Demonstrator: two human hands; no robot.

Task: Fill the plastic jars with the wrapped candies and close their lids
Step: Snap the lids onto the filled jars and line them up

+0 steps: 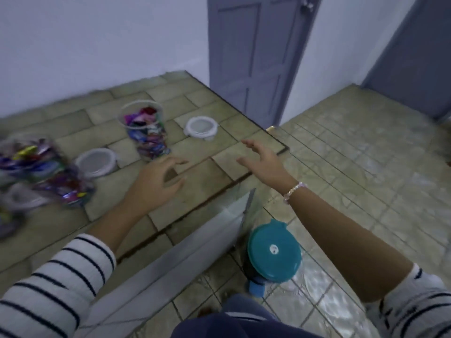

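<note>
Your left hand (156, 181) hovered over the tiled tabletop (202, 184), fingers spread apart and empty. Your right hand (262, 161) reached forward at about three o'clock from the left one, also spread wide and holding nothing, with a beaded bracelet (292, 191) on its wrist. Both arms wore striped sleeves pushed up.

A clear plastic jar (146, 129) packed with wrapped candies stood open at about eleven o'clock from your left hand, close to its fingertips. One white lid (200, 128) lay flat on the tabletop at three o'clock from that jar, apart from it. A second lid (97, 162) lay at about seven o'clock from the jar. At nine o'clock from that second lid, near the picture's left edge, sat a blurred heap of wrapped candies (41, 172); whether a jar or bag held them could not be told.

On the floor below the tabletop's edge, at five o'clock from your left hand, stood a container with a teal lid (274, 252).
</note>
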